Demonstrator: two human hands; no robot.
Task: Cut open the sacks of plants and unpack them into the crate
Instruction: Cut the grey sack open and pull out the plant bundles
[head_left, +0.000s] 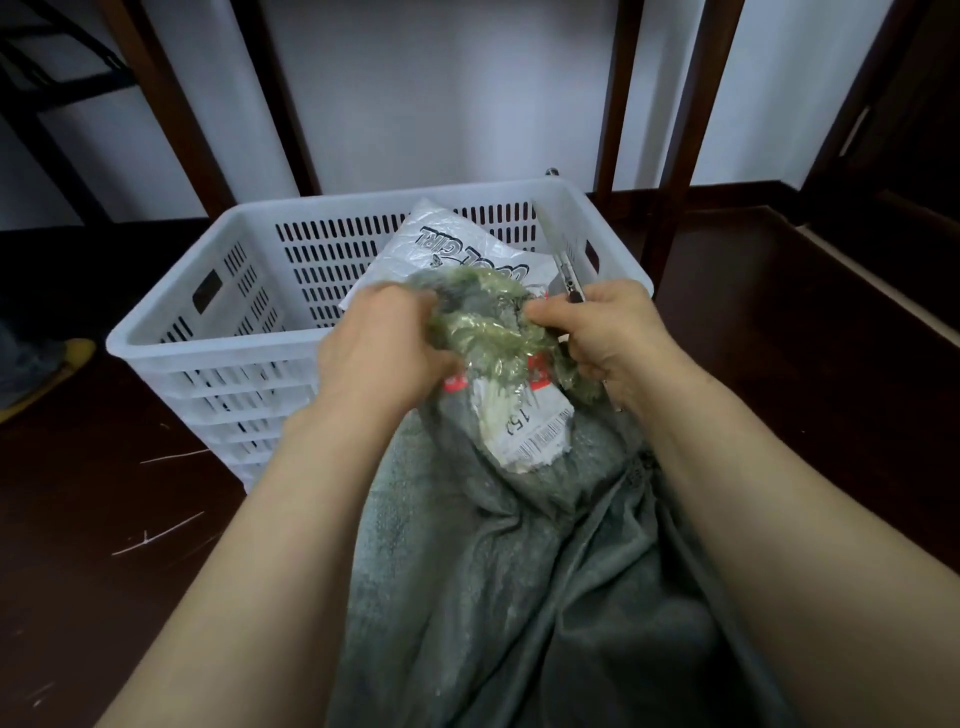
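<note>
A grey sack (509, 561) lies across my lap, its taped top end raised in front of the white slotted crate (218, 322). Crumpled greenish tape (483, 322) wraps the sack's neck, and a torn white shipping label (530, 431) is stuck below it. My left hand (379, 353) grips the taped neck from the left. My right hand (608, 338) pinches the tape from the right and also holds a utility knife (563, 270), whose blade points up and away over the crate. A white printed plastic bag (457, 249) lies inside the crate.
The crate stands on a dark wooden floor (130, 519) marked with pale scratches. Dark wooden legs (675, 130) rise behind it against a white wall. A yellow and grey object (47, 369) lies at the left edge. A raised dark wooden step (857, 270) runs along the right.
</note>
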